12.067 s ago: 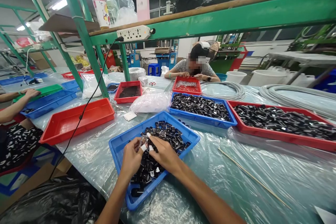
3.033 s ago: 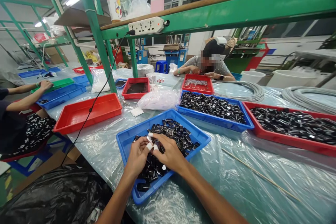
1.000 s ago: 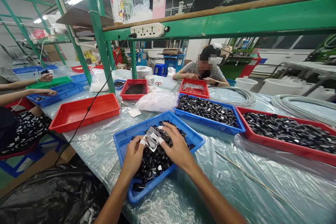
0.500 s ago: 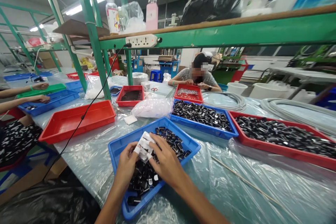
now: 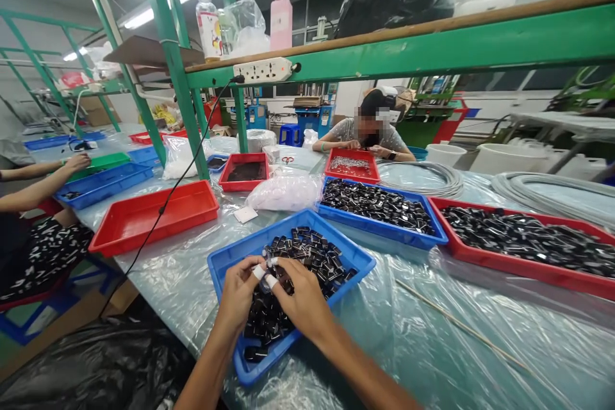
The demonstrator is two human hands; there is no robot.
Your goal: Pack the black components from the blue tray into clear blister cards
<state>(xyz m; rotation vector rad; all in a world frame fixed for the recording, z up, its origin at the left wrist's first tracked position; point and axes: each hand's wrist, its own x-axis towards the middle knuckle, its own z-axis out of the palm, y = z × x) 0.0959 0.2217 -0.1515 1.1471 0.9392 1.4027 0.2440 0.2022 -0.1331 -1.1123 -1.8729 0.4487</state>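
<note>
Over a blue tray [image 5: 288, 355] of small black parts [image 5: 312, 253], my two hands meet with their fingertips close together. My left hand [image 5: 240, 288] is closed in a pinch, with white wrapping on its thumb. My right hand [image 5: 300, 291] also pinches, with white wrapping on its fingertips. Between them is a small item, partly clear or shiny, mostly hidden by the fingers; I cannot make out what it is.
A red tray [image 5: 156, 221] stands to the left. More black parts fill a blue tray [image 5: 384, 240] and a red tray [image 5: 528, 262] on the right. A thin rod [image 5: 461, 327] lies at the right. Across the table sits a person [image 5: 369, 125].
The white piece with dark marks that was between my hands no longer shows. My fingers have drawn closer together around something smaller. The view has shifted slightly.
</note>
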